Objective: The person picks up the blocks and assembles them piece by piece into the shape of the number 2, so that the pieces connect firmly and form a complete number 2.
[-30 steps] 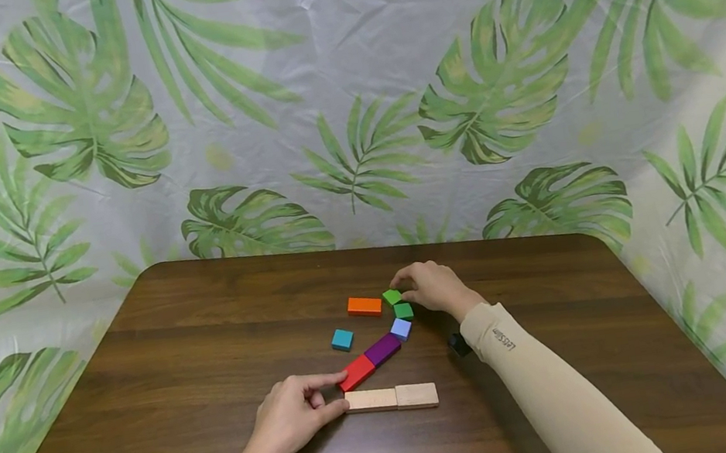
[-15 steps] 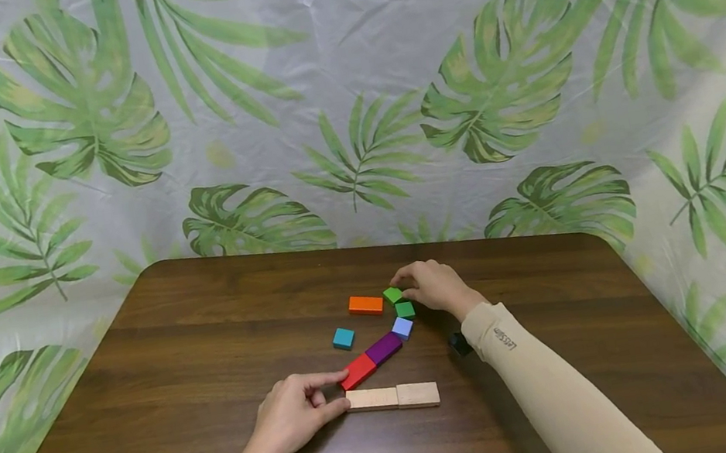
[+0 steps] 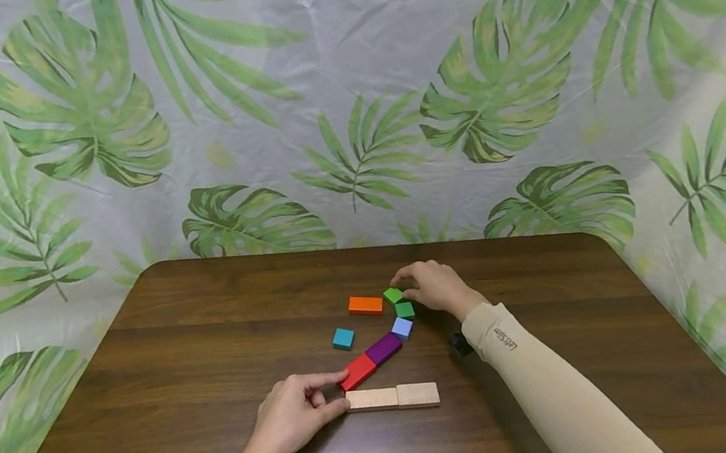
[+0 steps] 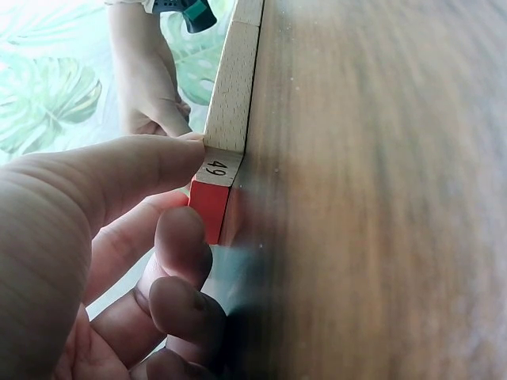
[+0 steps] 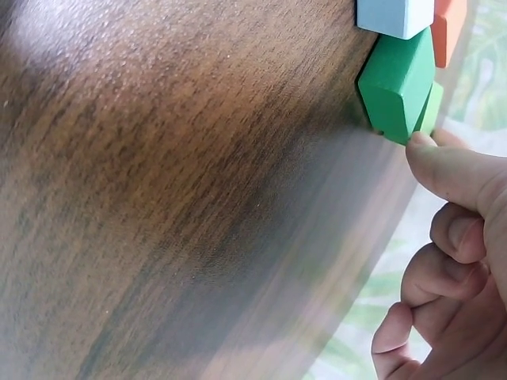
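Observation:
My left hand reaches in from the left, its index fingertip on the end of a red block and its thumb on the end of a plain wooden block. In the left wrist view that wooden block's end bears a printed number, and the fingers below are curled. At the far side my right hand pinches a light green block between thumb and index finger. In the right wrist view the thumb tip meets that block behind a darker green block.
A purple block and a pale blue block join the red and green ones in a curve. An orange block lies left of the light green, a teal block inside the curve. A second wooden block extends the first.

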Action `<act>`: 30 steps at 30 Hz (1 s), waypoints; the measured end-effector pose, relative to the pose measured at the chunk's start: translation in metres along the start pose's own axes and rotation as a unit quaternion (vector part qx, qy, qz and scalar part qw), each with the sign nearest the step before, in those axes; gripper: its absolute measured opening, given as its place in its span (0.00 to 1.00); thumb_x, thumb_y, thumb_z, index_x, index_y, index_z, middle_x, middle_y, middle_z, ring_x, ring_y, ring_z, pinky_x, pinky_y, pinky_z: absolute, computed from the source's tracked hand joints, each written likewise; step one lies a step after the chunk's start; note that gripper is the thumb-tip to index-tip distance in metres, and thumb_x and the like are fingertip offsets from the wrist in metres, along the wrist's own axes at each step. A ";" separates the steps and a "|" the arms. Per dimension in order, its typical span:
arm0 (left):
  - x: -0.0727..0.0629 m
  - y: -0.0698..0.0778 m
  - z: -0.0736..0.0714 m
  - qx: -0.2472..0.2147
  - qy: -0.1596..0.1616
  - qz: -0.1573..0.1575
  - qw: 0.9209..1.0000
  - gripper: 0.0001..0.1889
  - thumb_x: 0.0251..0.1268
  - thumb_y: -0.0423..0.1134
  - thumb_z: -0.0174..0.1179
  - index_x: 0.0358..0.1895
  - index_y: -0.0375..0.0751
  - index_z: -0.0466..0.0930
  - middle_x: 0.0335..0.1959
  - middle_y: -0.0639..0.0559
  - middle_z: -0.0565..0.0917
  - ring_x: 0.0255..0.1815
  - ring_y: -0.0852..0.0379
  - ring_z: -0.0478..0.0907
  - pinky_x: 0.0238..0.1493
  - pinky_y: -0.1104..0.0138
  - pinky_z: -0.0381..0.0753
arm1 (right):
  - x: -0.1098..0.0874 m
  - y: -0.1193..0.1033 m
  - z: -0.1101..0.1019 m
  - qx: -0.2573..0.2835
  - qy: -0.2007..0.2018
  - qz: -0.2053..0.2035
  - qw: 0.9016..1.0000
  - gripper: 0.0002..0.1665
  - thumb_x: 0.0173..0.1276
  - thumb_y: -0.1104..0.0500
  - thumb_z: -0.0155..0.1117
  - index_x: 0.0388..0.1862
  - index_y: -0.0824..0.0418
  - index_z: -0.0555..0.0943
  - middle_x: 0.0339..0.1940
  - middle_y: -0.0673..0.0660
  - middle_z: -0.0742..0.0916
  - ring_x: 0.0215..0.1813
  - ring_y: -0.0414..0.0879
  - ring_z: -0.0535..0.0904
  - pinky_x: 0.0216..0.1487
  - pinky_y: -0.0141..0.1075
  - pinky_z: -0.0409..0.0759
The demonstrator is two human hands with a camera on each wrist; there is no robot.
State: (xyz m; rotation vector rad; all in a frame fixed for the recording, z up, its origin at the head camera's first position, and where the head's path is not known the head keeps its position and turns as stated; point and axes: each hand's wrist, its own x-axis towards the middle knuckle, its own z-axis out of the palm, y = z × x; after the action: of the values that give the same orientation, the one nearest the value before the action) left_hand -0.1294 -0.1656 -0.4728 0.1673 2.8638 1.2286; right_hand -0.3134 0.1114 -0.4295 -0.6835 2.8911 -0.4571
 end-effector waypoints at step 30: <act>0.000 0.000 -0.001 0.001 -0.003 0.004 1.000 0.18 0.58 0.53 0.81 0.53 0.70 0.92 0.17 0.67 0.76 0.18 0.67 0.65 0.22 0.69 0.58 | 0.007 -0.030 0.007 0.112 -0.009 -0.009 0.994 0.22 0.70 0.49 0.79 0.61 0.50 0.89 0.19 0.47 0.73 0.23 0.41 0.66 0.32 0.36 0.61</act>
State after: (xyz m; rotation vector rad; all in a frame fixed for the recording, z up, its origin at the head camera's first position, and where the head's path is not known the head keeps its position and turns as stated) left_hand -0.1292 -0.1663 -0.4726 0.1820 2.8634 1.2241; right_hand -0.3061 0.0810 -0.4269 -0.6721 2.7602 -0.7583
